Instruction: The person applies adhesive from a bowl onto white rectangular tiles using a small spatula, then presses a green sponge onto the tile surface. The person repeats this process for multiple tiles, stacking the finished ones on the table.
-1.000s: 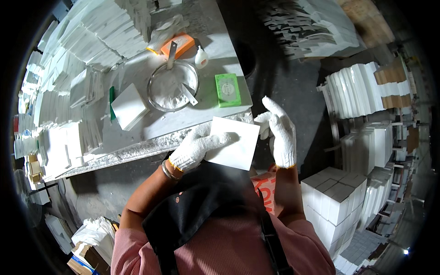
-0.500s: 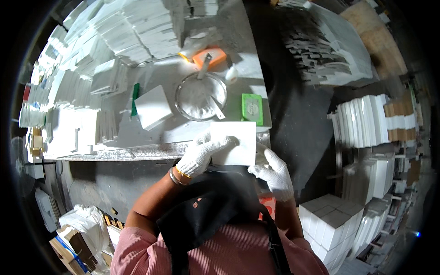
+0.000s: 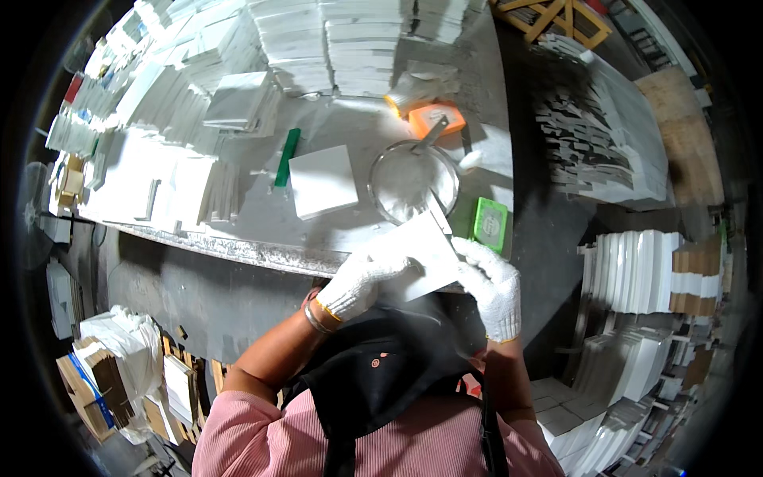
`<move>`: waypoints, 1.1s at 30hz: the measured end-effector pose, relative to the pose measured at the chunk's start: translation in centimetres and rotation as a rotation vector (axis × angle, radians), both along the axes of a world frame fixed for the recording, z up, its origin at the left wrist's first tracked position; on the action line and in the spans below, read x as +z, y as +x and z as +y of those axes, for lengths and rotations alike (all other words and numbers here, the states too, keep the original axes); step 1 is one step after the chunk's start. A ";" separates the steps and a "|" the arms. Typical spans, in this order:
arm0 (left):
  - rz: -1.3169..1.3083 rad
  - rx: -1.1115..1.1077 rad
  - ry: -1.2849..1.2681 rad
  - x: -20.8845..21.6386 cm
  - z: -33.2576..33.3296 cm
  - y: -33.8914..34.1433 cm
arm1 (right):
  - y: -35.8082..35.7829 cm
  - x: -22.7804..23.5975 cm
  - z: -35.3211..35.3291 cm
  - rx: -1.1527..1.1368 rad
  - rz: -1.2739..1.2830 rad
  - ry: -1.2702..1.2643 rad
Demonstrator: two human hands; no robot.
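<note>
A square white tile (image 3: 419,261) is held tilted in front of me, at the table's near edge. My left hand (image 3: 358,285), in a white knitted glove, grips its left side with the thumb on top. My gloved right hand (image 3: 491,292) is closed at the tile's right edge, fingertips against it. Just beyond the tile stands a round bowl (image 3: 372,195) of white paste (image 3: 404,184). One scraper (image 3: 431,133) leans on the bowl's far rim; the handle of another (image 3: 439,215) sticks out toward the tile, which partly overlaps the bowl.
A green block (image 3: 489,225) lies right of the bowl and an orange block (image 3: 437,119) behind it. Left are white tiles (image 3: 323,181) and a green strip (image 3: 287,157). Tall tile stacks (image 3: 362,48) line the table's back; more stacks (image 3: 628,266) stand on the right.
The tile has turned from square-on to slanted, and its far edge now covers part of the bowl's near side. The whole view has shifted, so the table sits further right.
</note>
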State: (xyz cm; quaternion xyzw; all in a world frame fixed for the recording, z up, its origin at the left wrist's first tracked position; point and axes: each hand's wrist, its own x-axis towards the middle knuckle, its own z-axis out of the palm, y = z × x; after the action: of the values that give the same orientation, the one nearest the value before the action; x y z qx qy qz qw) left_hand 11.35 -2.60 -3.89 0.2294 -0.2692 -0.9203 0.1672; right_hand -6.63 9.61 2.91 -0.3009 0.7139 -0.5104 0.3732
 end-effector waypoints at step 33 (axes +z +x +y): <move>-0.060 0.181 0.157 -3.4 -1.2 1.1 | -3.9 -2.8 -6.5 0.056 0.231 0.053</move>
State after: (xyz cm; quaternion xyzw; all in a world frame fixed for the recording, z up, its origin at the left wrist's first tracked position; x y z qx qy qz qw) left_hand 12.50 -3.78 -7.25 0.2924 -0.1796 -0.9125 0.2228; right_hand -10.49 3.14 0.08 -0.3678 0.7567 -0.4427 0.3102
